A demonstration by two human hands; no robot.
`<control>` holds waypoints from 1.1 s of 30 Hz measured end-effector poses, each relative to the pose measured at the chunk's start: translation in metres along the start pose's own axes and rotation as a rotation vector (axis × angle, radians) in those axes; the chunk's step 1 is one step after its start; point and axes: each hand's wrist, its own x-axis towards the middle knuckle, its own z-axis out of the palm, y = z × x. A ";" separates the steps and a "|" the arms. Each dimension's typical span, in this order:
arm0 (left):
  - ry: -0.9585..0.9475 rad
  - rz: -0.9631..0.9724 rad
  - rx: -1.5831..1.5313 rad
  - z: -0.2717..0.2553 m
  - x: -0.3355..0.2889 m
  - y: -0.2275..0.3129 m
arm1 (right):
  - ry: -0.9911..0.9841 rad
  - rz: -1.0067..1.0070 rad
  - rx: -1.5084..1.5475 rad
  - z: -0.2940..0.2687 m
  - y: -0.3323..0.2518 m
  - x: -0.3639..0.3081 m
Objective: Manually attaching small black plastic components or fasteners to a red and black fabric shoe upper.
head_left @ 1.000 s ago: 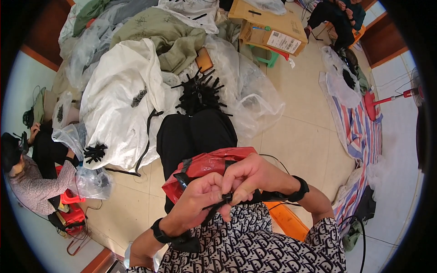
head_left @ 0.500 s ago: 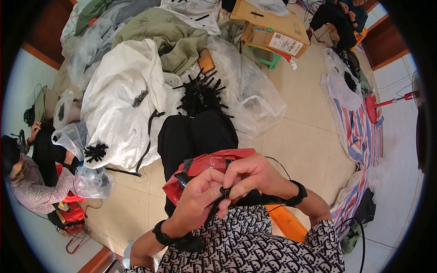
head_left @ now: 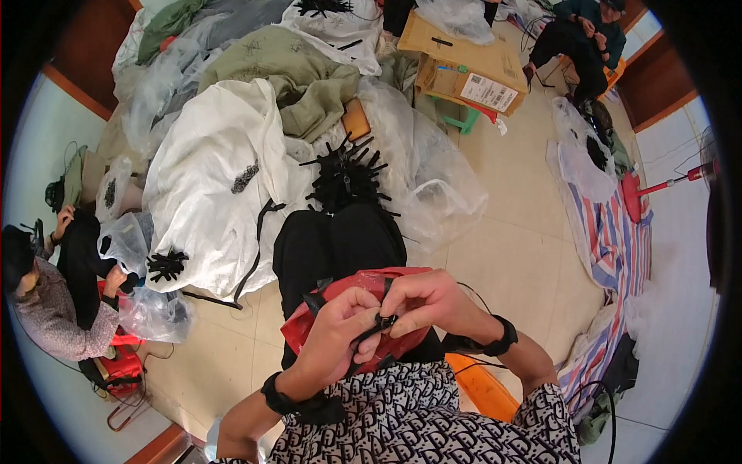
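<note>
Over my lap, my left hand and my right hand meet fingertip to fingertip. Between them is a small dark buckle on a short black strap. The left fingers pinch the strap; the right thumb and finger grip the buckle's other side. Fingers cover part of both pieces. A red plastic bag lies across my thighs beneath the hands. Beyond my knees sits a spiky bundle of black straps. Dark bands circle both wrists.
A white sack holds a pile of small dark pieces and a second black bundle. A cardboard box rests on a green stool. People sit at the left and far right. Striped sheeting lies rightward.
Both hands still pinch the strap and buckle, which have turned slightly, the strap now slanting down to the left. The view has shifted a little, with the surroundings lower in the picture.
</note>
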 end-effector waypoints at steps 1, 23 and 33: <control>-0.027 -0.046 -0.047 -0.001 0.001 0.000 | 0.000 -0.003 -0.002 0.000 0.001 0.000; 0.155 0.934 1.590 0.006 -0.008 -0.005 | 0.012 0.083 0.368 0.002 0.016 0.000; 0.320 0.848 1.472 0.011 -0.013 -0.017 | -0.092 0.157 0.447 -0.002 0.021 0.007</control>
